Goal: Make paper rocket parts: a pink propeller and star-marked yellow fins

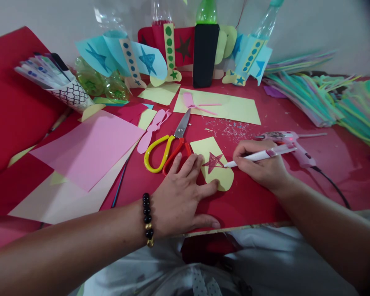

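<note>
Red tabletop [253,209]: right hand [263,169] grips white marker [254,156], any print too small to read; tip at maroon star [214,161] on yellow card [226,176]. Left hand [179,201]: fingers spread, touching card.

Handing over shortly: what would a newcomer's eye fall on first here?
Likely the dark red star on the yellow card, with the right hand holding a pen at its edge and the left hand touching the card. Then the scissors beside the left hand, and paper-trimmed bottles at the back.
</note>
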{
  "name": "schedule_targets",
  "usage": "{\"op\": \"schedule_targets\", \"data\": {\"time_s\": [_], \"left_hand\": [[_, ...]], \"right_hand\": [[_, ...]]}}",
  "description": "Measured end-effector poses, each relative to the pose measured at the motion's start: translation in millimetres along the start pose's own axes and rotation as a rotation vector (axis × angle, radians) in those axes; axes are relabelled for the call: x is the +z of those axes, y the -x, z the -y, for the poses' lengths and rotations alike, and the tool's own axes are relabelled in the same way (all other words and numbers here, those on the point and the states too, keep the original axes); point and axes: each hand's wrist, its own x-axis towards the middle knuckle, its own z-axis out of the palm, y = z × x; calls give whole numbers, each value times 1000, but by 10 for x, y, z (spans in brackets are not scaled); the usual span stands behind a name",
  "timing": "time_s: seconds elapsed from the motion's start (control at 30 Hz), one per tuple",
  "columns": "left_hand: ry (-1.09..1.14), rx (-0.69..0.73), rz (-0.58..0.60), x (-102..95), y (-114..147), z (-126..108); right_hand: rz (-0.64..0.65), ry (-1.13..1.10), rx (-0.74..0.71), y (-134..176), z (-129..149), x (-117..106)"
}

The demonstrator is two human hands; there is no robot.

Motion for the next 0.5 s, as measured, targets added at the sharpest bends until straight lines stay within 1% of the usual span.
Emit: {"op": "schedule_targets", "data": {"time_s": [0.1,0.23,0.5], "left_hand": [[2,-3,0,-2,2,-1],[5,-3,0,0,-1,2],[-6,-4,5,-2,2,-5]], "right_hand": [[-1,0,0,-2,1,-4],[38,-9,-17,-8,-11,-1],[-4,-2,-15,-11,-2,-19]]}}
